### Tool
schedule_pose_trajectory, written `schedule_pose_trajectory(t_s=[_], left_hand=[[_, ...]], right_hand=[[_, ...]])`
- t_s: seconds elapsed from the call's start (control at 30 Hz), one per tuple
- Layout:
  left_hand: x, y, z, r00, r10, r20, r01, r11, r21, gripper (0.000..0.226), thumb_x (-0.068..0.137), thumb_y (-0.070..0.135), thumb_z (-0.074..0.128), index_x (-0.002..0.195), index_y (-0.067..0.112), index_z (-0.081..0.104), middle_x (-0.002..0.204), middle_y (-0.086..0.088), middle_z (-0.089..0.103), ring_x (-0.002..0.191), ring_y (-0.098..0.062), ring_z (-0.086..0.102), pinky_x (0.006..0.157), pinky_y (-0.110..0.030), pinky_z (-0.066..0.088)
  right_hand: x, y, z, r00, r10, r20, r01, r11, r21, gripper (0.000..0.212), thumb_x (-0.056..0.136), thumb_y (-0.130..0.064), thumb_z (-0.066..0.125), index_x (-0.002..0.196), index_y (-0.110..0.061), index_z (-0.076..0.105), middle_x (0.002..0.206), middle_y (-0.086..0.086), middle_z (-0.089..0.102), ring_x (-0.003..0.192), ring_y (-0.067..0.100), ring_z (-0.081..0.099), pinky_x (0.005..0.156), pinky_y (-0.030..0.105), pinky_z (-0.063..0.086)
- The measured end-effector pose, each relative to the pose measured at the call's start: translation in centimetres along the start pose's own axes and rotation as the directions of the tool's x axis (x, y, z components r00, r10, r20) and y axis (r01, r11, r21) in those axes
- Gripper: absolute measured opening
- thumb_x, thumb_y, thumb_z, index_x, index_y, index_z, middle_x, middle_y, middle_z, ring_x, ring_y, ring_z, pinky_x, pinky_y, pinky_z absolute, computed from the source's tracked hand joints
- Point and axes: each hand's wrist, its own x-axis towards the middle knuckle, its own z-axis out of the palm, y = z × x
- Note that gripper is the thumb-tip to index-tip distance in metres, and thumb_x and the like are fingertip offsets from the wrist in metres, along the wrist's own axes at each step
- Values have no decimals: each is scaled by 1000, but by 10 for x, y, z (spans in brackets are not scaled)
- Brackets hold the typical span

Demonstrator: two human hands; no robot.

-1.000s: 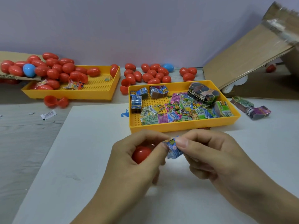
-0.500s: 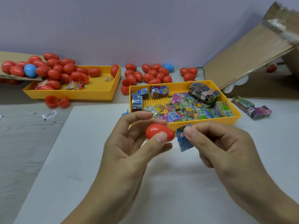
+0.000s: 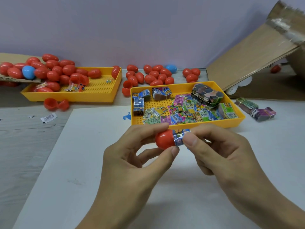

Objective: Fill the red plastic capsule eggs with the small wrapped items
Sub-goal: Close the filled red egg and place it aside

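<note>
While the left hand (image 3: 132, 156) pinches a red capsule egg (image 3: 165, 139) and the right hand (image 3: 227, 154) presses a blue wrapped item (image 3: 179, 137) against it, the packet, touching the egg just right of the left grip, could crumple or slip if the egg is not open there.

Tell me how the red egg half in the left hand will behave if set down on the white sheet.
The red egg half looks rounded and smooth, so it would probably rock or roll. It seems light: the left hand pinches it easily. The wrapped item sticking out may fall free.
</note>
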Motion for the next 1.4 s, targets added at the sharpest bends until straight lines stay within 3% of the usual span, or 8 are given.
schedule_pose_trajectory(t_s=[0.17,0.37,0.73,0.87,1.0,1.2,1.3,1.4], left_hand=[[-1,1,-1,999,-36,10,36,999,16,36,68,8,81,100,25,77,99,-8,75,95,-22,73,74,-22,59],[-2,3,-1,995,-96,10,96,995,7,34,65,10,82,95,27,78,92,-4,76,87,-15,73,69,-21,59],[-2,3,-2,991,-131,19,127,983,135,28,65,21,83,90,31,77,87,-2,74,74,-16,72,63,-20,57],[-3,3,-2,993,-113,25,108,981,159,27,65,22,82,88,34,76,86,-3,72,73,-16,71,62,-21,57],[-2,4,-4,998,-55,31,48,978,202,28,68,17,81,91,31,76,86,-1,70,72,-16,70,61,-20,57],[-3,0,-4,995,58,76,-79,945,318,30,72,11,79,101,19,78,93,3,65,80,-18,70,67,-22,60],[-4,-2,-2,996,74,57,-88,948,307,29,72,15,81,101,17,78,94,0,66,81,-19,69,66,-22,60],[-3,-2,-2,999,45,23,-50,966,255,25,73,20,80,98,22,79,93,4,67,80,-20,69,64,-22,59]], right_hand=[[0,1,-1,999,41,17,-41,998,40,15,78,-39,69,76,-26,74,49,-18,48,43,-1,41,47,6,33],[0,7,-4,990,134,38,-136,989,65,42,68,-63,76,81,-22,75,53,-7,33,46,13,23,43,22,22],[0,10,-6,975,210,70,-215,973,88,23,73,-46,72,74,-23,76,58,7,25,47,14,22,43,23,21],[1,8,-7,982,163,95,-171,982,83,18,75,-42,72,68,-26,74,59,-10,38,48,10,27,43,20,25],[1,10,-8,979,156,132,-169,981,92,23,74,-48,75,72,-25,77,61,-10,38,49,9,29,44,20,26],[0,8,-7,1000,-4,30,11,978,-207,15,72,-45,73,80,-34,81,65,-3,52,58,5,44,53,13,35],[0,7,-6,1000,-17,17,20,980,-200,9,73,-43,79,79,-36,81,67,2,54,58,5,44,53,14,36],[0,7,-6,1000,-23,14,25,982,-187,13,74,-45,74,78,-35,80,61,-9,49,55,3,42,53,12,35]])
